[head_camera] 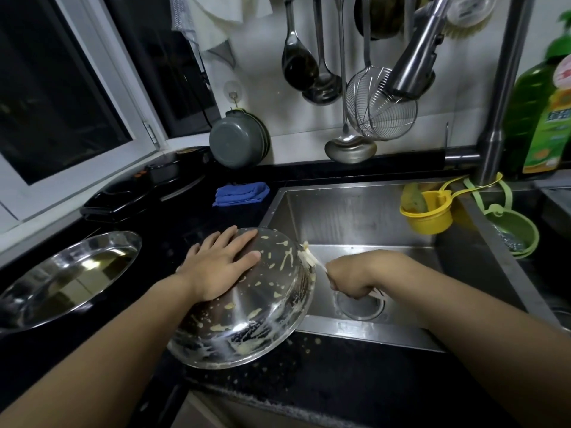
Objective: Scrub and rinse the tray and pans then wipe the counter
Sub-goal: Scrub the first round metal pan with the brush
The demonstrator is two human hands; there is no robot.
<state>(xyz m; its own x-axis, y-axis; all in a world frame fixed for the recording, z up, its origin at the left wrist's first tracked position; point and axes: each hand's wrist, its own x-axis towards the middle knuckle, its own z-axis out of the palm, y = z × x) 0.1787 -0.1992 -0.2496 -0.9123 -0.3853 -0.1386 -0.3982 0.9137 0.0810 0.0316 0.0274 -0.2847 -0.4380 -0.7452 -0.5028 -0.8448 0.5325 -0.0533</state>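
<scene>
Steel pan [247, 304], flecked with yellowish batter, leans bottom-up on the sink [355, 211] edge over the black tabletop [340, 366]. Of the two hands, the left hand [216, 264] lies flat and spread on its base, steadying it; the right hand [352, 278] grips a pale scrubbing tool [309, 256] against the rim. Scrubbing seems underway; rinsing likely follows. A second steel pan [68, 276] on the tabletop looks empty. A yellow cup [429, 217] holds a sponge.
</scene>
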